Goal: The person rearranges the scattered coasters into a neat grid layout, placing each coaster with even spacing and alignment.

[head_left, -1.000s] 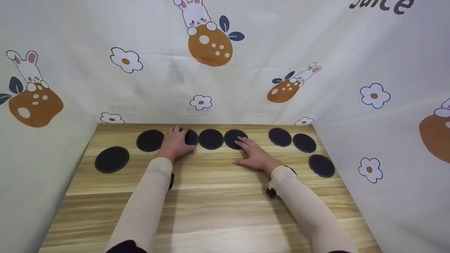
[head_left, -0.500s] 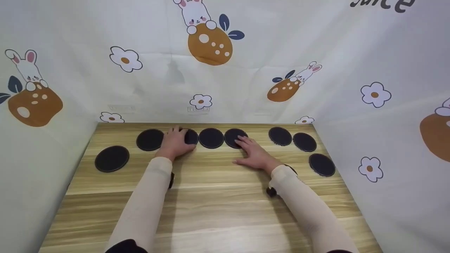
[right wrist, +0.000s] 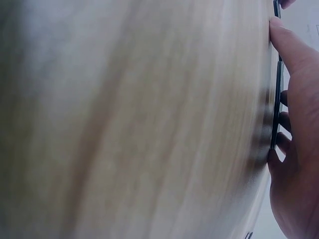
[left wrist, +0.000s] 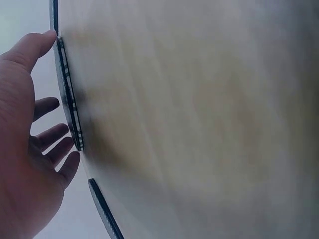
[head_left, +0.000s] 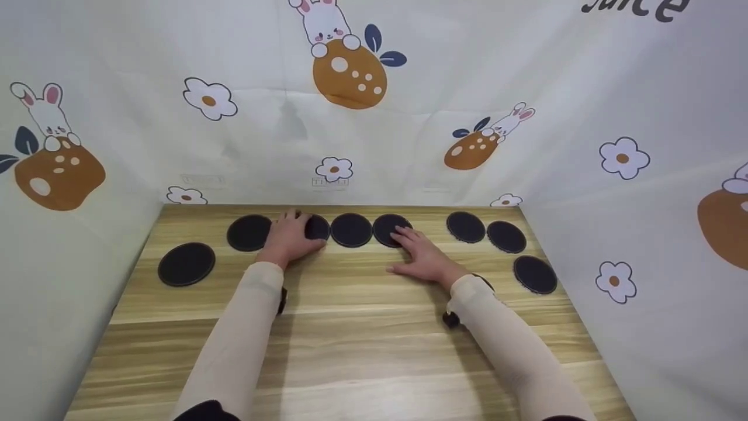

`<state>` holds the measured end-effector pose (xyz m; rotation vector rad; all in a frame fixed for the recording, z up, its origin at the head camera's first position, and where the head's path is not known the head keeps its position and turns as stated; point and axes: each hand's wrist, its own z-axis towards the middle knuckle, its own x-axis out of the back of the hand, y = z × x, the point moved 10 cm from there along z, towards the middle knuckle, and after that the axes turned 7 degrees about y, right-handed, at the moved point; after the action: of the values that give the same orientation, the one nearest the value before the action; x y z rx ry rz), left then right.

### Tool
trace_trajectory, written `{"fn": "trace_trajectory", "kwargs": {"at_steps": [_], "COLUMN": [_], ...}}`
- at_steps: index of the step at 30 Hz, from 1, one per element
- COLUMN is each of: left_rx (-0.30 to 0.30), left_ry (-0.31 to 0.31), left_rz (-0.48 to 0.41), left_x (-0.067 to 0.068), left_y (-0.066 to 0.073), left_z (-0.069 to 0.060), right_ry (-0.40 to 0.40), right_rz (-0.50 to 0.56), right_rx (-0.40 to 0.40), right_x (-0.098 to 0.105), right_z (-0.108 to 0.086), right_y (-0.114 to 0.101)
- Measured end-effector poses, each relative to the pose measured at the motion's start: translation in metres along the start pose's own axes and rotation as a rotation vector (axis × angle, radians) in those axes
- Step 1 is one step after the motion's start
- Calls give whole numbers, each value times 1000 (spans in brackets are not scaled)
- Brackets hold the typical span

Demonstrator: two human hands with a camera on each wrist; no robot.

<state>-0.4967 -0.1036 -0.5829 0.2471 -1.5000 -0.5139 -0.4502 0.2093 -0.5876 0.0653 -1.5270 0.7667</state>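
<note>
In the head view, several flat black round discs, like coasters, lie near the back of the wooden table. My left hand (head_left: pixel 287 237) spreads over one black disc (head_left: pixel 318 227), hiding its left part. The left wrist view has that disc (left wrist: pixel 69 99) edge-on, thumb at one end and fingers along it. To its right lies a middle disc (head_left: pixel 351 230), its edge close to both neighbours. My right hand (head_left: pixel 425 257) rests its fingertips on another disc (head_left: pixel 385 230), thumb apart on the wood. Edge-on in the right wrist view, this disc (right wrist: pixel 277 104) lies flat beneath the fingers.
Two discs lie to the left, one beside my left hand (head_left: pixel 248 233) and one farther out (head_left: pixel 186 265). On the right are a back disc (head_left: pixel 466 227), its neighbour (head_left: pixel 506 237) and a nearer disc (head_left: pixel 534 275). A printed curtain (head_left: pixel 257 140) encloses the table (head_left: pixel 362 339) on three sides.
My left hand and wrist have shifted very slightly left, uncovering a little more of the disc beneath. The right hand and the discs look unmoved.
</note>
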Motion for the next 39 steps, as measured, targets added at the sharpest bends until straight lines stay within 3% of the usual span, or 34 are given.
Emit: {"fn": "trace_trajectory", "kwargs": {"at_steps": [12,24,32,39], "left_rx": [-22,45,69,77], "left_ry": [93,109,127,118], "left_rz": [-17,-105,-111,-105], "left_x": [38,70,78,78], "left_y": [-20,-65,-84,-87], "left_z": [-7,-27,-32,-35], "right_ry": [9,17,7,13], "right_rz": [18,10,4,11], "right_rx": [1,12,5,3], "right_x": [2,1,0,1], "right_z": [0,0,0,0], "right_y": [-2,-2,-2,-2]}}
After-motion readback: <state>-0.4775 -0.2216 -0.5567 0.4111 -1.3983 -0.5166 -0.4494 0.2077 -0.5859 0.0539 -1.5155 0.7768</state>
